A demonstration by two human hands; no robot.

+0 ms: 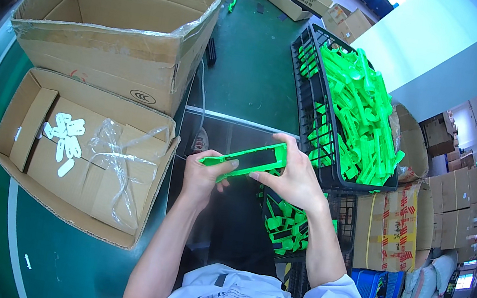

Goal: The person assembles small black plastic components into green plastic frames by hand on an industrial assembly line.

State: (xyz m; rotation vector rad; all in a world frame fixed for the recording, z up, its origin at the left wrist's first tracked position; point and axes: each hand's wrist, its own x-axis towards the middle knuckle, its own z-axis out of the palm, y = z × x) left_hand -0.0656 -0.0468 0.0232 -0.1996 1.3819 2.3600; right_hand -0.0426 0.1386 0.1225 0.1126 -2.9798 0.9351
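Between my two hands is a long bright green plastic frame (252,159) with a dark inner part, tilted up toward the right. My left hand (207,175) grips its left end, thumb lying over the top face. At the other end, my right hand (294,174) pinches it between thumb and fingers. Just right of my right hand stands a black plastic crate (323,139), heaped with bright green plastic parts (357,115). Below it, a lower crate (345,220) holds more green and black pieces (286,223), partly hidden by my right forearm.
To the left, a shallow cardboard box (78,204) holds small white pieces (68,136) and crumpled clear plastic (123,158). Behind it rises a large open carton (102,57). A cable (204,89) runs over the green table (252,69). Stacked cartons (460,199) stand at right.
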